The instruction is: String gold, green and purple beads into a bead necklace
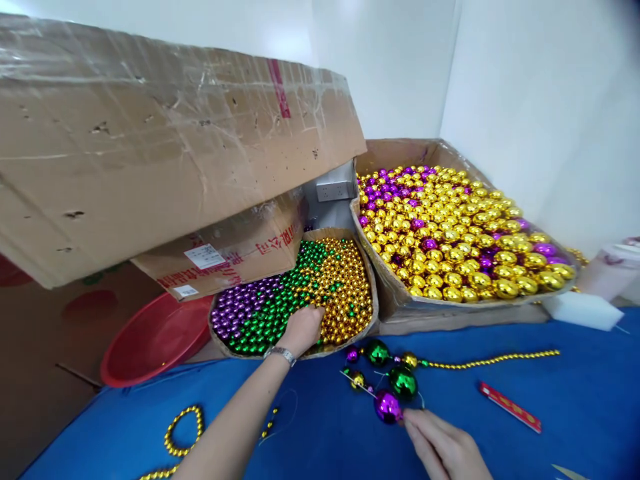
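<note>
The right hand (445,447) rests low on the blue cloth (575,413), fingertips pinching a shiny purple bead (387,406) on a strand with green beads (403,382). Farther off, the left hand (303,328) reaches forward, fingers curled down into small gold beads (340,287) in a cardboard tray (373,293).

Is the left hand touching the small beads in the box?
Touching. The head view shows the left hand with fingers dug into the small beads.

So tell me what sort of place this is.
Probably a small bead-stringing craft workshop: a cardboard box of large gold and purple beads, a tray of small mixed beads, and a half-strung bead strand on a blue-covered table.
</note>
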Demonstrator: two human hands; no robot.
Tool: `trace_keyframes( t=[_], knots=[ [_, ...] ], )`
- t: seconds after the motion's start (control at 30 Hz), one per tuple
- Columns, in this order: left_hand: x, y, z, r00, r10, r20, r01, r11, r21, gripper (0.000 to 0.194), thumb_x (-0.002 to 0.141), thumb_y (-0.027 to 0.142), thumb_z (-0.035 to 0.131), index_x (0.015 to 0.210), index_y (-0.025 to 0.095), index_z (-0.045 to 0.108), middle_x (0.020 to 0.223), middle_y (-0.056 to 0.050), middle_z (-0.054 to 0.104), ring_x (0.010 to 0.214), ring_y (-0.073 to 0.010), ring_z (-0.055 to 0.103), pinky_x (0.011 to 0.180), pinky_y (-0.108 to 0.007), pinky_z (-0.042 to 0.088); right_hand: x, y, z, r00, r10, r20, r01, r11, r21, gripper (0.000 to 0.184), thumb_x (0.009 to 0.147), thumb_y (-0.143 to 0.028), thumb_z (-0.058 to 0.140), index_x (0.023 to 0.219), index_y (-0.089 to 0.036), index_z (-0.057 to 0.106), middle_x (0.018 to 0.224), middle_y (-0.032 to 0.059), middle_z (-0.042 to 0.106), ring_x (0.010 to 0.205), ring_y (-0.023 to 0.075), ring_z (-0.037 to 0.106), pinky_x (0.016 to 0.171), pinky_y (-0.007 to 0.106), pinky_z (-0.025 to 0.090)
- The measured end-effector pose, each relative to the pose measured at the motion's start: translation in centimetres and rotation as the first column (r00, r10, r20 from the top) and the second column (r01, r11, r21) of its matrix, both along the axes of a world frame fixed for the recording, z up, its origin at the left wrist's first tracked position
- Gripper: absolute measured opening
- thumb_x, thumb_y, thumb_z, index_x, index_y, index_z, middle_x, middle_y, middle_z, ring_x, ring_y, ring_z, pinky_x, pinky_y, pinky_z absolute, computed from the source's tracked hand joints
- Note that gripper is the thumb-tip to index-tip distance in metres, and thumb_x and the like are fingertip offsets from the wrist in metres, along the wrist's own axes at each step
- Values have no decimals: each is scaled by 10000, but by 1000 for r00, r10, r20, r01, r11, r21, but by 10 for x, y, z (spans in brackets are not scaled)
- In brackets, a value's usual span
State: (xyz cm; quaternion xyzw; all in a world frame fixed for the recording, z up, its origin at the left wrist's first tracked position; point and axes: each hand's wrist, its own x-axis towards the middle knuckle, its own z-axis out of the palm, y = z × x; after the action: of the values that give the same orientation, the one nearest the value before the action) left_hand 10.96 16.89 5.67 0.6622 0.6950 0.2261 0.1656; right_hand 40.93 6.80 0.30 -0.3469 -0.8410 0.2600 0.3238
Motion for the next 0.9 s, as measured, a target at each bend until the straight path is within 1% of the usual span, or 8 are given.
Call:
trace_keyframes(
  t=[0.1,0.17,0.23,0.3,0.4,0.47,0.77,0.9],
  knots=[
    [6,-17,12,981,-7,192,0,999,38,91,767,216,613,847,172,623,780,-53,626,797,-202,588,778,-357,450,1,0,2,1000,-15,-16,15,1000,2,200,940,-260,389,897,-213,579,712,34,643,578,140,634,666,205,545],
    [15,-33,20,946,-23,323,2,998,66,205,830,291,534,988,175,592,811,-51,629,766,-184,602,705,-314,476,0,0,2,998,-41,-36,42,999,11,194,937,-257,391,895,-215,575,717,32,636,579,140,626,647,205,539],
    [26,-50,26,864,-40,503,-2,997,81,308,880,341,460,1123,167,534,868,-63,628,775,-167,615,668,-280,488,-2,-1,3,996,-61,-69,63,998,23,191,935,-248,389,897,-214,574,728,34,635,587,141,625,619,200,531],
    [37,-65,28,637,-33,770,-4,999,46,317,885,333,480,1145,159,530,866,-63,622,773,-146,615,665,-250,485,-5,-1,5,993,-71,-93,74,997,25,199,933,-237,385,876,-214,574,716,29,627,576,140,618,626,208,527],
    [50,-82,25,149,49,988,35,998,-55,228,852,264,571,1047,147,593,814,-47,614,714,-112,599,633,-211,470,-7,-2,8,991,-86,-106,90,996,29,215,931,-232,385,827,-213,571,678,19,607,580,145,617,661,229,527],
    [55,-89,21,14,83,996,63,995,-84,199,846,244,587,1015,141,611,816,-47,615,693,-105,592,615,-205,470,-7,-2,10,991,-89,-100,93,995,39,222,932,-234,384,811,-213,569,657,17,596,616,156,632,677,238,529],
    [63,-101,15,-122,101,987,71,993,-93,81,861,178,569,936,152,585,881,-50,641,741,-108,612,669,-224,498,-8,-5,8,996,-79,-37,84,986,145,219,925,-203,379,919,-213,598,651,25,609,698,183,665,694,261,541],
    [66,-103,14,-135,104,985,36,994,-100,80,844,158,594,921,158,575,880,-42,643,743,-100,613,682,-218,499,-7,-4,6,997,-78,-15,79,983,168,226,921,-196,376,930,-212,602,634,24,603,722,190,671,697,264,543]
  ],
)
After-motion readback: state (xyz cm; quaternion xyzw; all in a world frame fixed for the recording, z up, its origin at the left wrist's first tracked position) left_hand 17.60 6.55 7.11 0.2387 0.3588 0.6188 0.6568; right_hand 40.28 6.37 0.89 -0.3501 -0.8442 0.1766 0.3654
